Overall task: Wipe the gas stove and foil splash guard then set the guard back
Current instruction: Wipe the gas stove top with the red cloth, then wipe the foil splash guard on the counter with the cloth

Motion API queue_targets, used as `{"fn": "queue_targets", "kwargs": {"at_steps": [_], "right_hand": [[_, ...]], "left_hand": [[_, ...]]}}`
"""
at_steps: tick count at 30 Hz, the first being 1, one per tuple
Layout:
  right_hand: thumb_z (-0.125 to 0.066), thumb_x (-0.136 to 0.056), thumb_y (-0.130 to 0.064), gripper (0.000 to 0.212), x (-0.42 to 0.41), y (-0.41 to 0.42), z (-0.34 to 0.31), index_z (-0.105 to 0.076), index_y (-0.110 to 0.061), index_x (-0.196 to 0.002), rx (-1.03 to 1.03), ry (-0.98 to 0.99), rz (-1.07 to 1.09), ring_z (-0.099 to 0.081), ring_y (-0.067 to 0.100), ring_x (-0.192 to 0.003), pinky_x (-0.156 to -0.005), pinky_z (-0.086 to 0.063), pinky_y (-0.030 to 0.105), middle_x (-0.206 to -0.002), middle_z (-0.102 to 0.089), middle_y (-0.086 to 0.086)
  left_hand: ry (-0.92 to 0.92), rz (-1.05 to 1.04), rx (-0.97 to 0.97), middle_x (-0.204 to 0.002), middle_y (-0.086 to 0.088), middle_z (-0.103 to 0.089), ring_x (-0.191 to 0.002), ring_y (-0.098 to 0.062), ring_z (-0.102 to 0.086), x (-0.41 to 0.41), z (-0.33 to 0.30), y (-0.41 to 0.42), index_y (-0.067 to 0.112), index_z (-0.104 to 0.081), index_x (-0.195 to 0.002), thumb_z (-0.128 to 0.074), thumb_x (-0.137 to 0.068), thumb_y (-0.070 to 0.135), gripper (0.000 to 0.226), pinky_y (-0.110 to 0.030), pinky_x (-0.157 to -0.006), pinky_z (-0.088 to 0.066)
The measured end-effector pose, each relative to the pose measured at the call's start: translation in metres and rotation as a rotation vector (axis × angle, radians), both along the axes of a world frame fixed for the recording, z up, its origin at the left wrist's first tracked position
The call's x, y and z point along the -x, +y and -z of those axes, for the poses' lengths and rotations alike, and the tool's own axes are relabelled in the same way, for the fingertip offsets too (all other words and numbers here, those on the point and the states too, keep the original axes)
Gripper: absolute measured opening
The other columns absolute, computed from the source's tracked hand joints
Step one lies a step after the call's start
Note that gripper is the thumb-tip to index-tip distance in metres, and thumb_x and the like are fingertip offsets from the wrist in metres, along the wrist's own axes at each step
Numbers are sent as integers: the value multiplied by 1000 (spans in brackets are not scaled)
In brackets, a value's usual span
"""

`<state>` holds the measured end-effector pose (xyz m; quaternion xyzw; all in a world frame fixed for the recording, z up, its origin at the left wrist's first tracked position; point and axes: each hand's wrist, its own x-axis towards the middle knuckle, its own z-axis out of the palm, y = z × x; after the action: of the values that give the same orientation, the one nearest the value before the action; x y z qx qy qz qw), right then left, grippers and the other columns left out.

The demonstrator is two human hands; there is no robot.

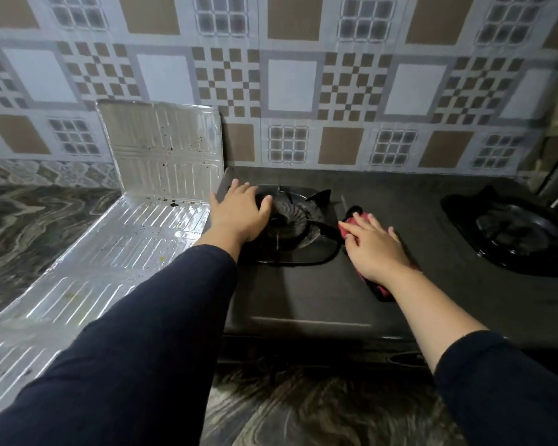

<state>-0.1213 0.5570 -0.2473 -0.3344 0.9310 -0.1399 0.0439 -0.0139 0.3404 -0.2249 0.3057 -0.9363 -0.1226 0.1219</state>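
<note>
We find the right hand (372,244) pressed flat on the red cloth (380,286) on the stove (303,294) top between burners, the left hand (237,214) spread, gripping nothing, on the left burner (295,220), nearer the spattered guard (136,201) lying just leftward.

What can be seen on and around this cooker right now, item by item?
gas stove: one, black, centre of the counter
burners: two, black, left one under the left hand, right one at far right
foil splash guard: one, silver, speckled with spots, left of the stove, back panel against the wall
cloth: one, red, under the right hand on the stove top
counter: one, dark marbled
wall covering: grey and brown squares, behind
left hand: on the left burner
right hand: flat on the cloth
sleeves: two, dark navy
</note>
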Motion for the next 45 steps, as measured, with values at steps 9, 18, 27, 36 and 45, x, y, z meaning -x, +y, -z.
{"fn": "queue_targets", "kwargs": {"at_steps": [9,18,27,36,45], "right_hand": [[-30,-93,-30,52,-84,-2,3,-37,-14,-142,8,71,215,-13,34,-145,-118,-9,49,-156,-23,14],[-16,-88,-36,64,-181,-35,21,-45,-10,-138,123,202,-180,-34,41,-136,-113,-24,49,-145,-41,26],[-26,-99,-35,49,-192,-115,21,-36,-13,-142,86,186,-517,-27,37,-138,-114,-21,46,-150,-32,23],[-45,-88,-10,37,-189,-177,9,-61,-28,-116,207,-50,-591,-55,38,-107,-81,-43,38,-113,-65,12],[-45,-89,-6,34,-264,-233,45,-56,-20,-117,110,82,-897,-61,37,-97,-69,-37,35,-106,-67,15]], "left_hand": [[37,-163,-41,-157,-2,-27,-149,-18,-11,-65,5,11,17,-32,-147,-24,-101,42,53,-55,-117,-4],[58,-356,-124,-148,-5,-42,-148,-21,-13,-139,28,19,19,-50,-128,-18,-101,36,45,-61,-114,-3],[75,-554,-173,-150,-3,-40,-149,-21,-10,-196,43,3,19,-47,-133,-13,-101,42,52,-60,-116,-2],[83,-695,-252,-146,-5,-42,-148,-24,-13,-264,81,3,15,-50,-120,-11,-101,42,51,-64,-114,-3],[7,-902,-337,-162,3,-9,-149,-15,3,-338,129,-11,17,-18,-152,-15,-100,48,60,-56,-116,4]]}}
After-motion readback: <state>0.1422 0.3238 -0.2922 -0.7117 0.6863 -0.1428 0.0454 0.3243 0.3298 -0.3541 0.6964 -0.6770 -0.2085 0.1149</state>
